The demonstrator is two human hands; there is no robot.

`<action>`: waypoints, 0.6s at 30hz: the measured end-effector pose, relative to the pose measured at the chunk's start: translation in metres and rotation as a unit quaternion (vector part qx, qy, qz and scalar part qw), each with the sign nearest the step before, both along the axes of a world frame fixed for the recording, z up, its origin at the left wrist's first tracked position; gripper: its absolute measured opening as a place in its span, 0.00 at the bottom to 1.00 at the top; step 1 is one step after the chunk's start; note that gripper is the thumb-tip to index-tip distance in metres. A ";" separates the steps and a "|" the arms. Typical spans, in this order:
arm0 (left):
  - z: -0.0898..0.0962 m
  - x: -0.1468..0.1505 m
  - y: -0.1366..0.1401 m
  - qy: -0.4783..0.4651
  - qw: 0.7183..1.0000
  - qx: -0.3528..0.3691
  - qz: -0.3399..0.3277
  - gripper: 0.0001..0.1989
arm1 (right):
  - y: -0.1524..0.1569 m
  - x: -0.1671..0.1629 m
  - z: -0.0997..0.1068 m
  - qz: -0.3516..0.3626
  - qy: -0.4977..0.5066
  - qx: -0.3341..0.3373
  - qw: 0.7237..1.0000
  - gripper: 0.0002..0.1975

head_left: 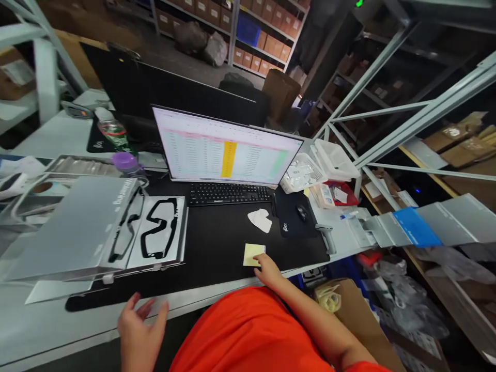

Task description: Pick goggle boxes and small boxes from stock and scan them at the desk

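My right hand [266, 269] rests at the front edge of the black desk mat [217, 248], its fingertips touching a yellow sticky note [252, 252]. Beyond the note lies a crumpled piece of white paper [260, 220]. My left hand [140, 323] hovers near the desk's front edge, fingers apart, with nothing in it. The nearest things to it are flat grey boxes [83, 222] on the left of the desk, printed with black frame shapes on their white ends [159, 230].
A monitor [201, 150] showing a spreadsheet stands behind a black keyboard [230, 194]. A mouse [301, 212] and a handheld scanner [326, 237] sit to the right, near white baskets [302, 173]. A bottle [114, 133] and purple-lidded cup [126, 163] stand at back left.
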State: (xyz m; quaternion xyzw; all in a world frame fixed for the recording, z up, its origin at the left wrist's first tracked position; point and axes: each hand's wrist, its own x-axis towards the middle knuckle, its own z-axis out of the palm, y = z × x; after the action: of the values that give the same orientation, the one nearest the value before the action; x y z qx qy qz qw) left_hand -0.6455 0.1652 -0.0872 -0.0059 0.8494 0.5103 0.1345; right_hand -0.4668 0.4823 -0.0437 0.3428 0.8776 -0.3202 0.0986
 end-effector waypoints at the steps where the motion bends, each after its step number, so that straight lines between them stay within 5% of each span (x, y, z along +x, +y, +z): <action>1: -0.005 0.009 0.006 -0.014 1.000 0.001 -0.023 0.52 | 0.008 0.016 -0.004 -0.030 -0.014 0.008 0.999 0.23; 8: -0.011 0.046 0.060 -0.083 0.947 -0.002 -0.311 0.30 | 0.027 0.059 -0.019 -0.130 -0.040 0.016 0.991 0.22; 13: -0.015 0.050 0.115 0.059 0.879 -0.042 -0.472 0.24 | 0.018 0.092 -0.017 -0.126 -0.033 -0.009 0.991 0.20; 18: -0.009 0.048 0.209 0.147 0.824 -0.044 -0.545 0.28 | 0.007 0.152 -0.021 -0.153 -0.058 -0.023 0.986 0.19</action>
State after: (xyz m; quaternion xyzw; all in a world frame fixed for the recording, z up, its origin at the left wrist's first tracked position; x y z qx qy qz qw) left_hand -0.5975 0.3741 -0.0960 0.5269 0.7456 0.3109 0.2640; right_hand -0.3150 0.4889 -0.0651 0.4888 0.7999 -0.3312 0.1071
